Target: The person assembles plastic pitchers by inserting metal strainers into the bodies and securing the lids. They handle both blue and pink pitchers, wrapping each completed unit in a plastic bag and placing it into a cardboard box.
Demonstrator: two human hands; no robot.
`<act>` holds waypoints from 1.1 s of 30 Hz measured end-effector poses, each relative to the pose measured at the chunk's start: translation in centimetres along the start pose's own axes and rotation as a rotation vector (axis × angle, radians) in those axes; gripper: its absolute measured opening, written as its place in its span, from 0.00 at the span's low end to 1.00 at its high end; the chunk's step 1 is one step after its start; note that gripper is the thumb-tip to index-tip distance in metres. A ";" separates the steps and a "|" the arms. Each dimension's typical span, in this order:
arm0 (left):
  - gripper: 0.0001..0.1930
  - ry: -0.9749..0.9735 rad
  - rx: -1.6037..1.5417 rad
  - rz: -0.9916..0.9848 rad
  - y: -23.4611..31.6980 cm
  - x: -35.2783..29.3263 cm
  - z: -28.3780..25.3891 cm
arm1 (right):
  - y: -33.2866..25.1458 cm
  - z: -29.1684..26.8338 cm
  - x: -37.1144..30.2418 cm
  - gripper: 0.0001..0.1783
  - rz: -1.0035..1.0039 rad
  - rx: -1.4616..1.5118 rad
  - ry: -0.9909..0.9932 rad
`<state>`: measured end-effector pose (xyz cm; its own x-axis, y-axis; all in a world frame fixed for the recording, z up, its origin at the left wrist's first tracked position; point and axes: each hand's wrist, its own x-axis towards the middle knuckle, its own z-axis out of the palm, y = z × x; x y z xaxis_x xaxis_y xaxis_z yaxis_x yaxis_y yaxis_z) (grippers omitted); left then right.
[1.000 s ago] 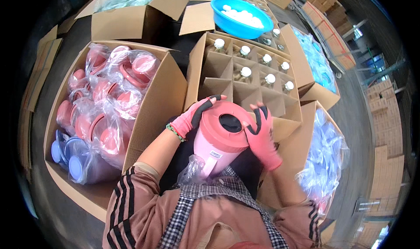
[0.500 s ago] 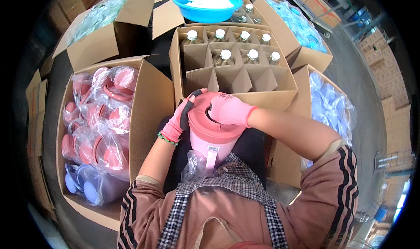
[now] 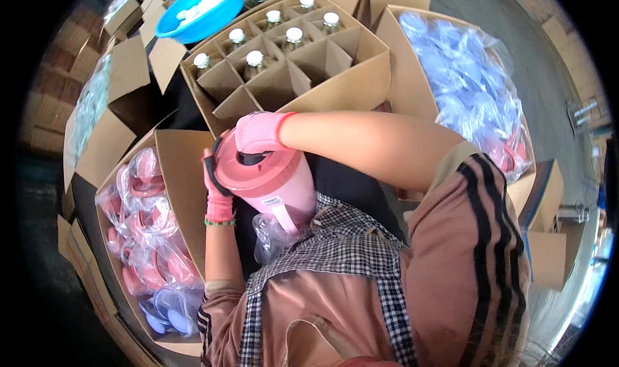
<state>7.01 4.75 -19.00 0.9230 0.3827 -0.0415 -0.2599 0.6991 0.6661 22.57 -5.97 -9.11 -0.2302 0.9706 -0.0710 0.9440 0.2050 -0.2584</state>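
The pink plastic pitcher with pink lid (image 3: pixel 267 180) sits on the lap, at 6 o'clock from the divided cardboard carton of capped bottles (image 3: pixel 284 57). The right hand (image 3: pixel 258 131) has shifted onto the lid, pressing down; the left hand (image 3: pixel 216 186) is wrapped around the rim. Lid seating appears underway.

Left hand (image 3: pixel 218 193) in pink glove grips side of pink plastic pitcher (image 3: pixel 267 183); right hand (image 3: pixel 259 132) presses its pink lid (image 3: pixel 251 167). Divided cardboard box (image 3: pixel 335 89) of white-capped bottles behind.
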 end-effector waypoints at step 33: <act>0.13 1.090 1.754 1.226 26.8 -19.7 6.7 | -9.4 8.8 -13.4 0.07 0.473 1.846 0.457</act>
<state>-16.29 11.89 4.63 0.0320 0.5089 0.8602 0.5669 -0.7181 0.4037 14.69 -21.99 -14.18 0.2796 0.9152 -0.2903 -0.5301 -0.1049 -0.8414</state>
